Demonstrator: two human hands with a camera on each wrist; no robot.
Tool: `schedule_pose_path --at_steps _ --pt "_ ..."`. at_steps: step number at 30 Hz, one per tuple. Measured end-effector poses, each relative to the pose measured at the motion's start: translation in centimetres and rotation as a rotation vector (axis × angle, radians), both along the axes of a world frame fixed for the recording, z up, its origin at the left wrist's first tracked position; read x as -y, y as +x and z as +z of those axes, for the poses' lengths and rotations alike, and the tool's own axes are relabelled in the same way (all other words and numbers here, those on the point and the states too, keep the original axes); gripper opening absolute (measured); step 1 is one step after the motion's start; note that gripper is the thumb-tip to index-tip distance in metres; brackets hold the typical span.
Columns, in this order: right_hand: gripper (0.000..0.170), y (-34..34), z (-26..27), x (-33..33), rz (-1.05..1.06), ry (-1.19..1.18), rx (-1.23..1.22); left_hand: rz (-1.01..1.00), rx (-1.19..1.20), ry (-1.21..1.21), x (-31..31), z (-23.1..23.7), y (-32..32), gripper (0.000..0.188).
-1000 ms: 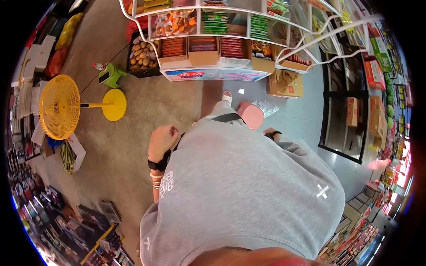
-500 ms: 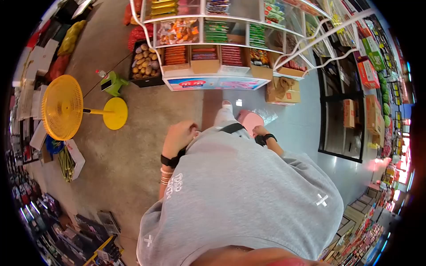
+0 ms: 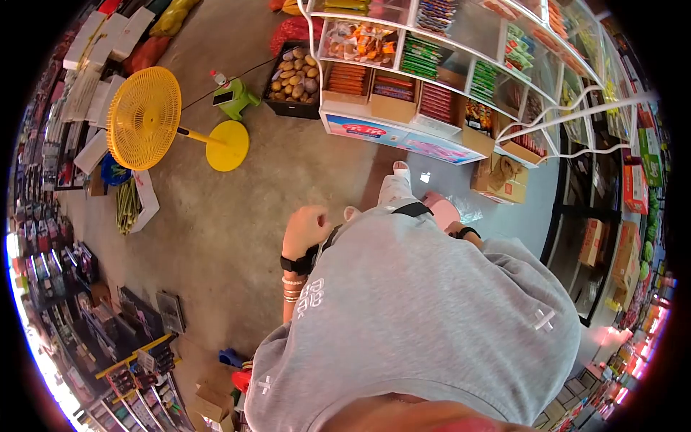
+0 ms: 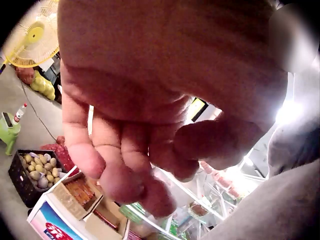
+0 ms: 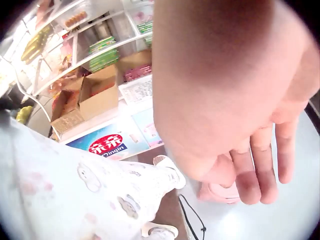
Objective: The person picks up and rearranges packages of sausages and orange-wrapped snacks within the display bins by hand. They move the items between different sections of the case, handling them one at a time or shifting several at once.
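Note:
In the head view my left hand point(image 3: 308, 229) hangs at the left side of the grey sweatshirt, with a black band and bracelets at the wrist. Its fingers bend loosely around nothing in the left wrist view point(image 4: 135, 130). On the other side, my right hand point(image 3: 456, 229) is partly hidden by the sweatshirt, near a pink stool point(image 3: 440, 210). The right wrist view shows that hand point(image 5: 240, 110) with relaxed, slightly spread fingers and nothing held; the pink stool point(image 5: 220, 194) appears behind the fingers.
A display rack point(image 3: 403, 137) with packaged snacks stands ahead, beside a black crate of potatoes point(image 3: 291, 108). A yellow fan point(image 3: 227, 146) and a green stool point(image 3: 236, 101) stand left. A cardboard box point(image 3: 504, 187) and a black-framed shelf point(image 3: 558, 237) are right.
The head view has turned, so the rack, fan and crate sit farther right and tilted. The feet have shifted, with a second shoe now visible. Both hands remain empty beside the body.

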State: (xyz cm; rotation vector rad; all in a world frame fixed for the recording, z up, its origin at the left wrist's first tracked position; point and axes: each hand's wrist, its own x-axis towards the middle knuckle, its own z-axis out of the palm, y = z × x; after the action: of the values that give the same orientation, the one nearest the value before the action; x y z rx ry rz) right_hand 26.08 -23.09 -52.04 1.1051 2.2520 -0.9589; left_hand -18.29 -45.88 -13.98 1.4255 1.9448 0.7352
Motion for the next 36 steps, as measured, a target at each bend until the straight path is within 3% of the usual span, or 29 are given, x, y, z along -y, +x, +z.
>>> schedule_pose_path --at_steps 3,4,6,9,10,12,14,16,17,18,20,24,29,30,32,34,35,36 --pt "0.033 -1.4 -2.4 -2.4 0.098 0.135 -0.147 0.010 0.018 -0.031 -0.5 -0.6 0.2 0.013" --pt "0.033 -1.6 -3.0 -4.0 -0.167 -0.058 -0.174 0.023 0.125 -0.009 -1.8 -0.5 0.0 0.013" --pt "0.029 -5.1 7.6 -3.4 -0.353 -0.142 -0.024 0.037 0.234 0.024 -3.1 -0.4 0.5 0.013" --pt "0.026 -5.9 5.0 -6.4 -0.406 -0.330 -0.081 -0.029 0.220 0.129 -7.7 0.4 0.5 0.012" --pt "0.026 -7.0 4.5 -8.6 -0.373 -0.343 -0.075 -0.056 0.145 0.117 -10.2 0.5 0.0 0.012" --pt "0.026 -7.7 5.2 -9.0 -0.029 -0.147 0.131 -0.099 0.068 0.110 -12.9 1.2 -0.2 0.013" --pt "0.024 -7.8 6.6 -9.9 -0.137 -0.206 0.103 -0.108 -0.020 0.073 -16.4 2.5 -0.4 0.012" --pt "0.023 -9.4 9.4 -13.0 -0.393 -0.355 0.213 -0.092 -0.050 0.092 -19.7 3.2 -0.9 0.009" --pt "0.024 -9.2 9.5 -13.5 -0.081 -0.294 0.127 -0.130 -0.074 0.128 -20.4 3.2 -1.1 0.007" --pt "0.024 -9.7 8.6 -14.7 -0.067 -0.291 0.126 -0.116 -0.078 0.129 -21.2 3.1 -1.4 0.007" --pt "0.027 -10.4 7.4 -17.0 -0.279 -0.337 0.180 -0.131 -0.035 0.067 -23.1 2.8 -2.1 0.008" --pt "0.028 -14.7 6.0 -22.4 -0.146 -0.198 0.196 -0.097 -0.015 -0.007 -26.1 0.6 -4.5 0.011" --pt "0.035 -18.1 7.7 -25.3 -0.049 -0.033 -0.136 0.098 0.012 -0.068 -27.4 -3.9 -7.2 0.019" --pt "0.035 -18.6 6.5 -26.0 -0.052 -0.041 -0.128 0.095 0.020 -0.076 -27.5 -4.9 -7.7 0.019" --pt "0.034 -20.0 1.1 -28.2 0.153 -0.073 0.135 0.089 0.041 -0.153 -27.4 -6.6 -8.8 0.021" --pt "0.025 -19.3 -5.4 -31.3 0.298 0.125 0.046 0.052 0.114 -0.133 -27.1 -7.1 -10.2 0.022" --pt "0.023 -20.6 -5.2 -32.4 0.390 0.206 -0.004 0.079 0.171 -0.156 -26.4 -8.3 -11.1 0.023" --pt "0.025 -23.8 0.9 -32.1 0.237 0.197 -0.046 0.105 0.228 -0.179 -26.0 -9.1 -11.8 0.023"
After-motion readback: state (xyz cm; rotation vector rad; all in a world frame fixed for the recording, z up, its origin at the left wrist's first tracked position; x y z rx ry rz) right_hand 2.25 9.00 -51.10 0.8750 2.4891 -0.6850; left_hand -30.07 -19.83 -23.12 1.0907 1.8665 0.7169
